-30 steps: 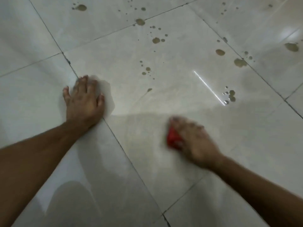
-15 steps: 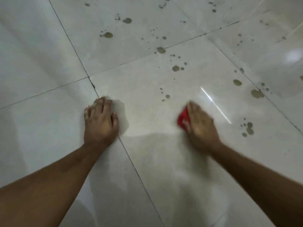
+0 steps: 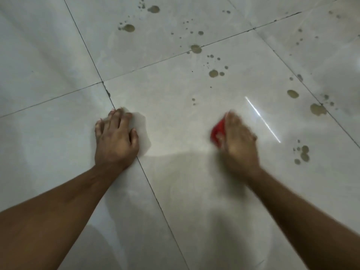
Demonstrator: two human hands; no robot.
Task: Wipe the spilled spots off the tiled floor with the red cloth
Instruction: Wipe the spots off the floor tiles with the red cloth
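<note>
My right hand [image 3: 239,141] presses the red cloth [image 3: 218,132] flat on the pale tiled floor [image 3: 175,106]; only the cloth's left edge shows from under the palm, and the hand is motion-blurred. My left hand [image 3: 116,138] lies flat on the floor by a grout line, fingers apart, holding nothing. Brownish spilled spots dot the tiles beyond and to the right: a small spot [image 3: 193,99] just ahead of the cloth, a round spot [image 3: 213,73] farther off, a cluster [image 3: 303,153] at right, and larger blots [image 3: 318,109] near the right grout line.
Dark grout lines cross at a corner [image 3: 102,82] ahead of my left hand. More spots [image 3: 128,28] lie on the far tile. A bright light streak [image 3: 263,119] reflects on the glossy tile to the right of the cloth. My shadow covers the near floor.
My right hand slid the red cloth forward and to the right over the tile. A small pair of spots ahead of the cloth now shows as one. The left hand stayed planted.
</note>
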